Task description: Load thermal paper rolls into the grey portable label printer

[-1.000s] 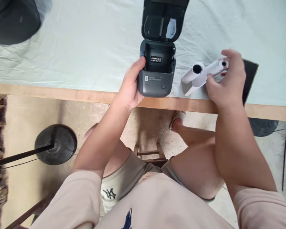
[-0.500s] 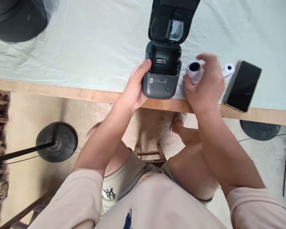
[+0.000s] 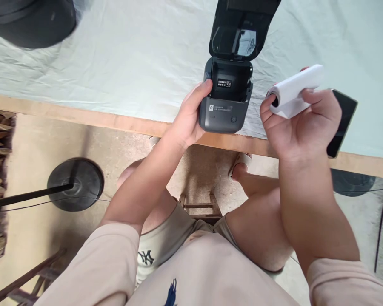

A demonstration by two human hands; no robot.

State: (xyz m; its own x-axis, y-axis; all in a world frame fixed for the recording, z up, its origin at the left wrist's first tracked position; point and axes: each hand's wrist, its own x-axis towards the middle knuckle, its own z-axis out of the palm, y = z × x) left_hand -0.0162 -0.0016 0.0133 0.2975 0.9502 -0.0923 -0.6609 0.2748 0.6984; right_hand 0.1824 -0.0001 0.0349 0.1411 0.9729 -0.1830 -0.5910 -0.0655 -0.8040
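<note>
A small dark grey printer (image 3: 225, 111) stands near the table's front edge with its lid (image 3: 239, 29) swung up and its paper bay empty. My left hand (image 3: 187, 119) grips the printer's left side, thumb on its top edge. My right hand (image 3: 301, 125) is lifted just right of the printer and holds a white paper roll (image 3: 295, 90) lying sideways, its hollow core facing left.
A black phone (image 3: 344, 123) lies on the pale green cloth (image 3: 130, 63) behind my right hand. A dark round object (image 3: 32, 21) sits at the table's far left. Below the wooden table edge (image 3: 83, 120) are my knees, a stool and a round stand base (image 3: 75, 185).
My right hand left the thin roll on the table, took the thicker paper roll and lifted it, turning palm up. My left hand stayed on the printer.
</note>
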